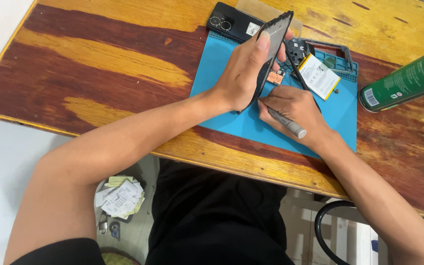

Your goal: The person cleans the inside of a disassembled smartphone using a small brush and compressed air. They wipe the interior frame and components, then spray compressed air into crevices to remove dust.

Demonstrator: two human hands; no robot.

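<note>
Surface: a wooden table (99,64), varnished in streaks of dark red and yellow, seen from above, with a pale floor beneath.

On the table: a blue work mat (231,120), rectangular, lying near the front edge.

Left hand (244,73): over the mat, its fingers (262,41) closed around a black phone frame (272,44), which is held on edge and tilted, its upper end raised above the mat.

Right hand (295,110): resting on the mat just beside the left hand, fingers closed in a pen grip on a slim grey screwdriver (286,122); the tool's tip is hidden at the lower end of the frame.

Also on the mat: an opened phone body (320,66) behind the hands, with a white battery (319,76) exposed and a small orange part (275,77) close to the frame.

At the mat's far edge: a black phone back (231,22) with two camera rings.

Right of the mat: a green spray can (403,81) lying on its side.

Below the table: a heap of crumpled paper (119,198) on the floor.
</note>
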